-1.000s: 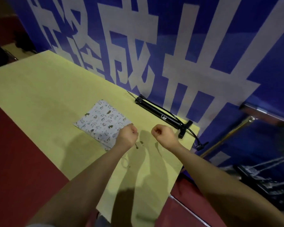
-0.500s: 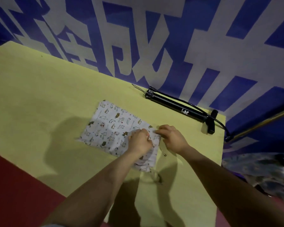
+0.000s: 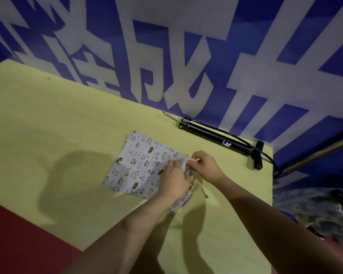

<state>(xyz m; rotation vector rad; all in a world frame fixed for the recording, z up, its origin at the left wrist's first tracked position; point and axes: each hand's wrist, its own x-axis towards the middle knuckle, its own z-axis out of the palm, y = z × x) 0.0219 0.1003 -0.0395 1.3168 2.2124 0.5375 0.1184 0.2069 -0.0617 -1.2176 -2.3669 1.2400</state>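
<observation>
my left hand [image 3: 174, 179] and right hand [image 3: 206, 167] both pinch the printed pouch [image 3: 141, 161] at its edge on the yellow table [image 3: 57, 125]; a black pump [image 3: 216, 135] lies along the blue banner [image 3: 186, 56].

Drawstring pouch [image 3: 139, 165]: pale whitish-grey cloth, printed all over with tiny cartoon cats in brown, tan and black, plus a few little red dots here and there. Table [image 3: 57, 125]: flat yellow-green, kinda lime in this light, darker olive under the shadows. Backdrop banner [image 3: 166, 56]: deep blue with huge white block characters. Air pump [image 3: 216, 135]: black all over, hose too, small white logo on the barrel. Floor [image 3: 18, 244]: plain dark red.
</observation>
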